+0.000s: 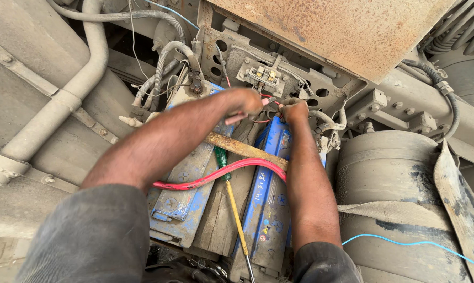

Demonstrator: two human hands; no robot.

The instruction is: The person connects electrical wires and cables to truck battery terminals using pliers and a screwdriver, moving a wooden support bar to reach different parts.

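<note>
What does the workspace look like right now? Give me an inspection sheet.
Surface: two dusty blue rectangular batteries lie side by side in a grimy vehicle frame, with a wooden plank between them.
Job's things: pliers with red handles, held at the thin wires near the battery tops.
Clutter: green-handled screwdriver with yellow shaft lying on the plank; rusty metal bar across the batteries.
Grippers: left hand closed on the pliers; right hand closed at the wires, its hold hidden.
Cables: thick red cable crossing the batteries; thin blue wire over the tank.
Surroundings: grey cylindrical tank, rusty panel, grey hoses.
</note>
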